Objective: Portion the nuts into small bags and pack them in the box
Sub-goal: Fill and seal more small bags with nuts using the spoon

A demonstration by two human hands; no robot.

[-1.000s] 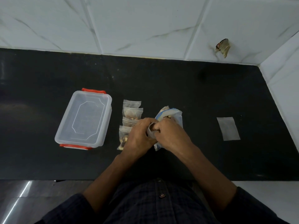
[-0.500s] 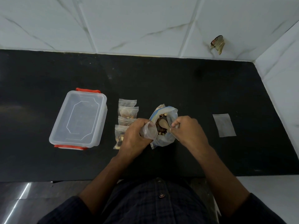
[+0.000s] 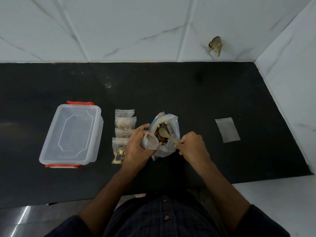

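My left hand [image 3: 136, 146] grips a small clear bag [image 3: 150, 141] with its mouth held open toward the right. Beside it stands the large zip bag of mixed nuts [image 3: 168, 134], open at the top. My right hand [image 3: 192, 145] pinches the handle of a wooden spoon [image 3: 166, 135], whose bowl lies inside the nut bag. Several small filled bags [image 3: 124, 130] lie in a column left of my left hand, partly hidden by it. The clear plastic box [image 3: 71, 134] with red clips sits further left, with its lid on.
One flat empty small bag [image 3: 227, 130] lies on the black counter [image 3: 188, 93] to the right. White tiled walls close the back and the right side. The counter's front edge runs just before my body.
My hands have come apart from the small bag's mouth. The left hand now holds that bag open alone, and the right hand has taken the spoon in the nut bag.
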